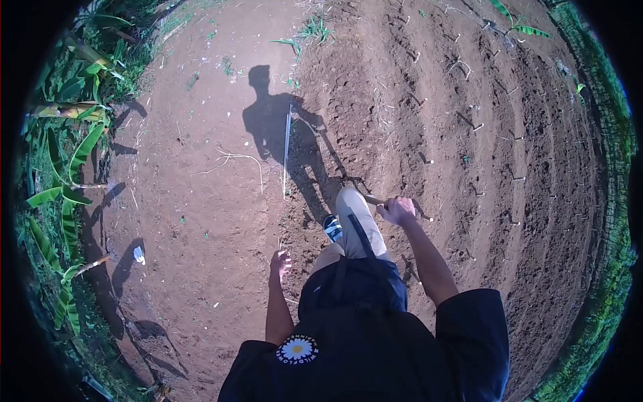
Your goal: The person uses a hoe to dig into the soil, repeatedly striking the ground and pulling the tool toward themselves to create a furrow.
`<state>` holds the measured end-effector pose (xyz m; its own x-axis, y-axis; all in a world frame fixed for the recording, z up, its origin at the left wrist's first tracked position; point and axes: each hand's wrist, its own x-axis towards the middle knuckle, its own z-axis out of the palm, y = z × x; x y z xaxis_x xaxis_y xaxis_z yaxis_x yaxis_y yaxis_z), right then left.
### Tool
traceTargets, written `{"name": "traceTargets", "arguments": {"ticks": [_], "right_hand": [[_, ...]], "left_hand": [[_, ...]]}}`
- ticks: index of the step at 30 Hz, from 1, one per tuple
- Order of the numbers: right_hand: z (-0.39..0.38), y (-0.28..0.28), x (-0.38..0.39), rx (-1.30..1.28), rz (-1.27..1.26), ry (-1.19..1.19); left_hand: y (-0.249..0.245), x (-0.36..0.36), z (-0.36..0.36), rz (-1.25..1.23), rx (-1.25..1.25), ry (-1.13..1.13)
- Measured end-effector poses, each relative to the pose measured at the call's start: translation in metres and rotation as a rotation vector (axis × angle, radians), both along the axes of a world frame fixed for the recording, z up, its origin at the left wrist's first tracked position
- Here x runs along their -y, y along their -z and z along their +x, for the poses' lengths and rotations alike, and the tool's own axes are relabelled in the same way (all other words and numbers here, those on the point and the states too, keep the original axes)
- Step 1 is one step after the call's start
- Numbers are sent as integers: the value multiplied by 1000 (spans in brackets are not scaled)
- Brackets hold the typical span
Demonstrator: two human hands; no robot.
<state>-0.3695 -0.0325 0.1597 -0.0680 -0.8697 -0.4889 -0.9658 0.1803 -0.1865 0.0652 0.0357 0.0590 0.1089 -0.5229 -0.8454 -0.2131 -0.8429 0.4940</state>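
Right hand (400, 211) closed round a wooden handle (374, 200), out to the right of the bent knee (351, 198). Handle slants from the hand toward the knee; its far end not clear there. Left hand (282, 262) hangs lower, by the left side, partly open, fingers loosely bent; cannot tell if it has hold of anything. One sandal (332, 228) shows on the brown soil (221, 268). Ahead, a shadow (271, 120) of a person with a long tool lies over the ground, a thin pale pole (287, 151) across it. Forked twig (234, 156) left of the pole. Short stakes (478, 127) in furrowed rows to the right, banana plants (69, 191) along the left edge
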Motion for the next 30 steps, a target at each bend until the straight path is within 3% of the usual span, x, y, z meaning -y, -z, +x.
{"name": "traceTargets", "arguments": {"ticks": [6, 9, 12, 15, 18, 22, 30], "right_hand": [[1, 4, -9, 39, -12, 58], [14, 15, -16, 98, -103, -36], [20, 23, -42, 189, -47, 99], [14, 44, -61, 168, -35, 90], [10, 89, -90, 52, -120, -154], [15, 93, -92, 32, -140, -248], [34, 176, -100, 223, 96, -34]], "left_hand": [[12, 25, -10, -66, -41, 17], [14, 22, -17, -73, -41, 123], [8, 11, -17, 37, -24, 203], [13, 16, -19, 292, 9, 282], [16, 29, -19, 237, 27, 409], [-6, 75, -40, 134, -4, 318], [-17, 145, -69, -68, 49, 370]]}}
